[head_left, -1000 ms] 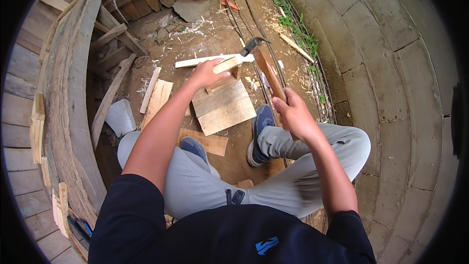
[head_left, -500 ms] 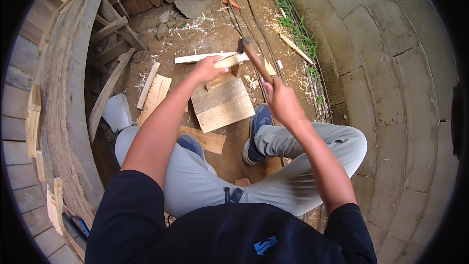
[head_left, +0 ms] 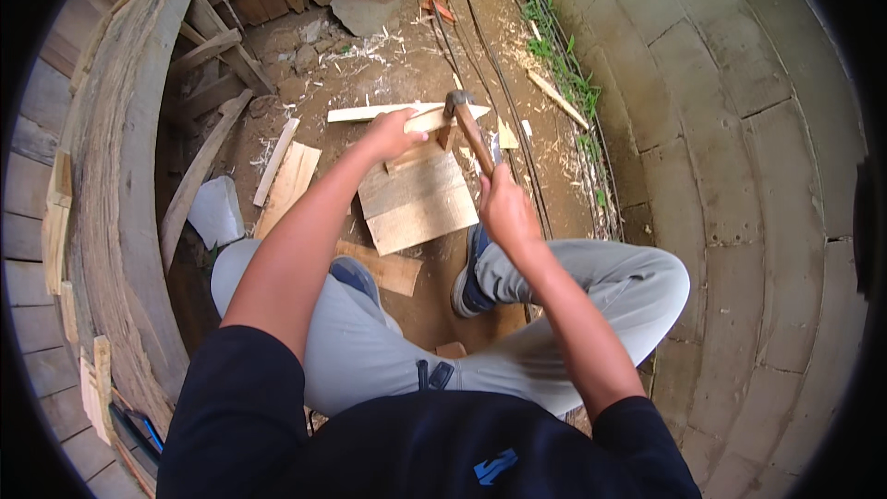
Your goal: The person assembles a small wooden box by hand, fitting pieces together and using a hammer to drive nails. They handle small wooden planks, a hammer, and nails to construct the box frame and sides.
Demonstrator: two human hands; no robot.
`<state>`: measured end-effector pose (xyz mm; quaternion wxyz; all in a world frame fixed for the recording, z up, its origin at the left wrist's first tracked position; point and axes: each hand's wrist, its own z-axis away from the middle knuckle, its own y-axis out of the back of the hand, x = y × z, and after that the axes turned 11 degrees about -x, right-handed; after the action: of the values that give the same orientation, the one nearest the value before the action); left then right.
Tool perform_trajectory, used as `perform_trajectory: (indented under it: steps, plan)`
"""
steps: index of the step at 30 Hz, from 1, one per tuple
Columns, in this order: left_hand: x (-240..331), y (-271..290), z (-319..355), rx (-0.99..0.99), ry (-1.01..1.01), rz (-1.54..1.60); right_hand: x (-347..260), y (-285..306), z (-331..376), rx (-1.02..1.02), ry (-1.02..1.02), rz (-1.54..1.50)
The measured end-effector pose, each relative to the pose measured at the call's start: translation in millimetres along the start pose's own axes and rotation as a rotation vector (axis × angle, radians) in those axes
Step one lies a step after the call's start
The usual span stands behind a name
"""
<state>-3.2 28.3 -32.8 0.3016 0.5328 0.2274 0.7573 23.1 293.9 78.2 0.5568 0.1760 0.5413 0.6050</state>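
L hand [head_left: 390, 137] grasped pale wood strip [head_left: 432, 119] near far edge of sq. board [head_left: 418, 206]; R hand [head_left: 509, 207], board's R side, was clenched round hammer [head_left: 474, 140], its head beyond board, overlapping strip (contact unclear).

a: qty pls?
b: 1 l. hand [head_left: 393, 137], 1 r. hand [head_left: 510, 208], 1 hammer [head_left: 474, 139], 1 held strip [head_left: 432, 119].
a: shoes [head_left: 469, 277]?
b: 2.
a: rest, asap?
b: 1 sq. panel [head_left: 420, 212], 1 white block [head_left: 217, 212], 1 gray slab [head_left: 365, 15], 1 orange scrap [head_left: 440, 9], approx. 3 cables [head_left: 492, 54], too blurry to be sure.
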Motion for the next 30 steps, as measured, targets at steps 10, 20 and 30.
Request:
perform_trajectory:
  steps: [10,20,30]
  plan:
    - [13,28,13,0.015,0.006,0.057,3,44,-10,0.123,-0.105,-0.309]
    - [20,109,24,0.140,-0.040,0.502,45,-75,0,-0.089,-0.102,-0.003]
    - [57,110,51,0.141,-0.201,0.722,54,-137,-9,-0.123,0.046,-0.041]
